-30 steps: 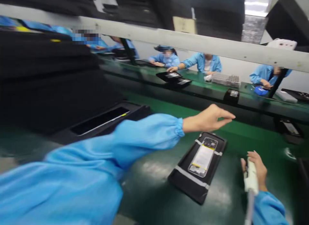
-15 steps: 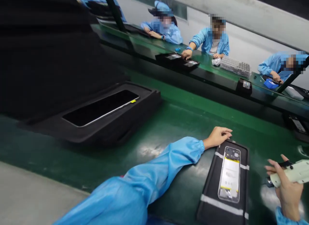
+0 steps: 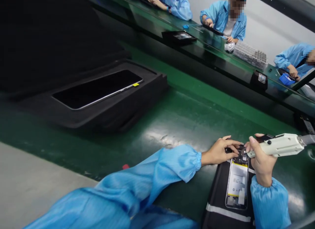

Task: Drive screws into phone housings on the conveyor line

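An opened phone (image 3: pixel 237 179), its white battery and inner parts exposed, lies in a black tray with pale strips (image 3: pixel 227 212). My right hand (image 3: pixel 263 161) is closed round a cream electric screwdriver (image 3: pixel 283 145), whose nose points left at the phone's top end. Fingers stretched and partly apart, my left hand (image 3: pixel 220 151) reaches over that same end, its fingertips close to the screwdriver's nose. The bit's tip and the exact contact are hidden among the fingers.
To the left, a large black stand (image 3: pixel 118 114) holds a dark-screened phone (image 3: pixel 100 89) with a yellow tab. Across the green bench (image 3: pixel 172 114), co-workers in blue sit behind a raised ledge bearing black trays (image 3: pixel 179 37), a clear parts box (image 3: pixel 249 55) and a blue box (image 3: pixel 286 79).
My right hand has brought the screwdriver left, over the phone's top end. My left hand has moved from the tray's edge onto the phone. A co-worker opposite has lifted a tray.
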Motion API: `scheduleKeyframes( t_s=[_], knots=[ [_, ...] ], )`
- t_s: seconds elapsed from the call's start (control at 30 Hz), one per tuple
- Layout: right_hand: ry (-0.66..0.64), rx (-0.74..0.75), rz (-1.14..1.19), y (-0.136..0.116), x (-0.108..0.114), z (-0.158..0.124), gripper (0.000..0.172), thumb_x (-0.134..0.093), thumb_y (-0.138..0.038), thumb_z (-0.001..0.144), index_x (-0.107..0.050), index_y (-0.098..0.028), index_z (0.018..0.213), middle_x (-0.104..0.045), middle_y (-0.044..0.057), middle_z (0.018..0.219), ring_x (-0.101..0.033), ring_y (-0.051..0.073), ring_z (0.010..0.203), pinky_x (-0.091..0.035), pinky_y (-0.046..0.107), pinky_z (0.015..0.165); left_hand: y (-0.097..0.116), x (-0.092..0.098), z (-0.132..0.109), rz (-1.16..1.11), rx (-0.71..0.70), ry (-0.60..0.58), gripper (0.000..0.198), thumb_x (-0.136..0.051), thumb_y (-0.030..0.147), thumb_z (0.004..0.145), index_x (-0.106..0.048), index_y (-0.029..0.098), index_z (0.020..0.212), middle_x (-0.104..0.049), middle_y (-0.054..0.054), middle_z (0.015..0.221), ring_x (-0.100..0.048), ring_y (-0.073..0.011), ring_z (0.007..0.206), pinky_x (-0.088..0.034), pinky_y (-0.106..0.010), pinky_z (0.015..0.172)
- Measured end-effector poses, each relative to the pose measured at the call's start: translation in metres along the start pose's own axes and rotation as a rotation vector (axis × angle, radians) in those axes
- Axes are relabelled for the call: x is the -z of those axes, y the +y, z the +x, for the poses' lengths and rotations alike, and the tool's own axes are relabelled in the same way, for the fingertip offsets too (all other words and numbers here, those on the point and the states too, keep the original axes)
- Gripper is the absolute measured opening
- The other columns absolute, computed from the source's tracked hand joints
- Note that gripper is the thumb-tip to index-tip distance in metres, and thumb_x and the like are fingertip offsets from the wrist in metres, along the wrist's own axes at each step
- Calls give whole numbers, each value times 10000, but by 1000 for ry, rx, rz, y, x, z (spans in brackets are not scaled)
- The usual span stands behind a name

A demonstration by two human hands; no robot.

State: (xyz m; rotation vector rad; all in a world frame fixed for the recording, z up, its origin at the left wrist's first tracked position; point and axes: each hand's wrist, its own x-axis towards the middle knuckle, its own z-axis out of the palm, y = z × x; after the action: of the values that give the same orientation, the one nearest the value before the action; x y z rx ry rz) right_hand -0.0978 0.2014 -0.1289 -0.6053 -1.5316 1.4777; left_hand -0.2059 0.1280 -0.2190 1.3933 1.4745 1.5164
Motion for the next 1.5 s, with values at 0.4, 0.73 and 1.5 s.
scheduleKeyframes(
  t_s=[0.4, 0.73, 1.5],
  knots=[
    [-2, -40, -34, 13, 1, -1, 285, -731, -261, 763, -507, -176, 920, -571, -60, 513, -558, 129, 461, -493, 292, 528, -3, -2, 0, 38, 4, -7, 443, -733, 166, 744, -594, 216, 1162, -750, 17, 820, -687, -168, 917, -229, -420, 1137],
    [-21, -13, -111, 13, 0, 3, 281, -720, -268, 776, -504, -169, 926, -570, -63, 508, -559, 134, 448, -482, 285, 496, -4, 10, -8, -125, -49, 119, 655, -744, 253, 708, -491, 186, 1309, -573, -120, 1300, -532, -245, 1219, -396, -389, 1080],
    [-80, -5, -239, 31, -6, 4, 260, -714, -279, 775, -508, -159, 879, -580, -52, 516, -555, 125, 441, -467, 276, 500, -12, 6, -8, -319, 43, 247, 596, -534, 46, 725, -493, 190, 1302, -528, -125, 1347, -498, -248, 1263, -409, -446, 1095]
  ],
)
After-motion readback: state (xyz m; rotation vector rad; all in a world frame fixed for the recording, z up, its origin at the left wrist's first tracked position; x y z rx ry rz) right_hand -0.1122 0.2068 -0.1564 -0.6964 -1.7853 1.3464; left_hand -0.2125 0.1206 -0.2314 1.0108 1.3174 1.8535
